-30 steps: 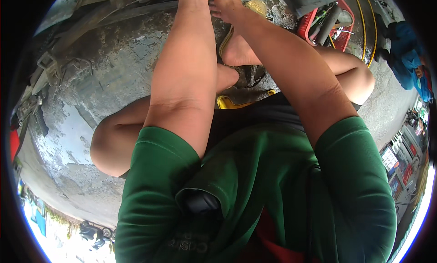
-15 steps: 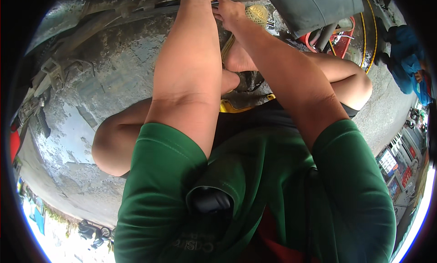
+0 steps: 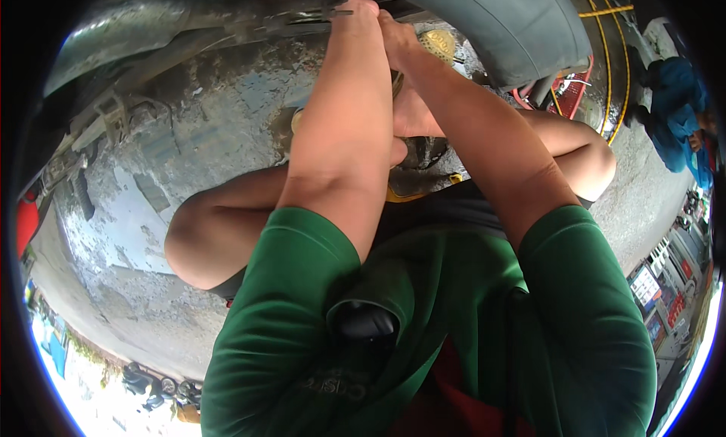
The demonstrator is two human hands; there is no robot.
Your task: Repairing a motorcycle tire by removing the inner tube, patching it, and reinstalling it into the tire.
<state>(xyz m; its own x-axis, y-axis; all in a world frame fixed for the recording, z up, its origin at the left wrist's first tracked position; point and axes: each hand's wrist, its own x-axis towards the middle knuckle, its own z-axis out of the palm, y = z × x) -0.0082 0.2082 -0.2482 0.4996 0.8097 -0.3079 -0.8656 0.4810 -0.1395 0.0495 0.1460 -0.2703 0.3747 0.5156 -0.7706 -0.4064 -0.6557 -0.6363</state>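
Both my arms reach forward, close together, to the underside of a machine that looks like a motorcycle. My left hand [image 3: 357, 10] is at its dark lower parts, beside a small metal pin [image 3: 342, 12]; its fingers are hidden. Just right of it, my right hand [image 3: 398, 40] nearly touches the left one below a big curved dark grey part [image 3: 491, 28], which looks like a tyre or mudguard. The fingers of the right hand are mostly out of sight too, so whatever either hand holds cannot be made out.
A grey exhaust pipe [image 3: 125, 28] runs across the upper left. My crossed legs rest on the stained concrete floor [image 3: 128, 233], near a yellow sandal [image 3: 437, 46]. Beyond the grey part lie a red basket [image 3: 571, 93] and yellow cords [image 3: 607, 66]. A person in blue [image 3: 677, 104] is at far right.
My left arm and hand have shifted right, and my right hand has moved slightly right and lower in view. The grey curved part now spans further left above them.
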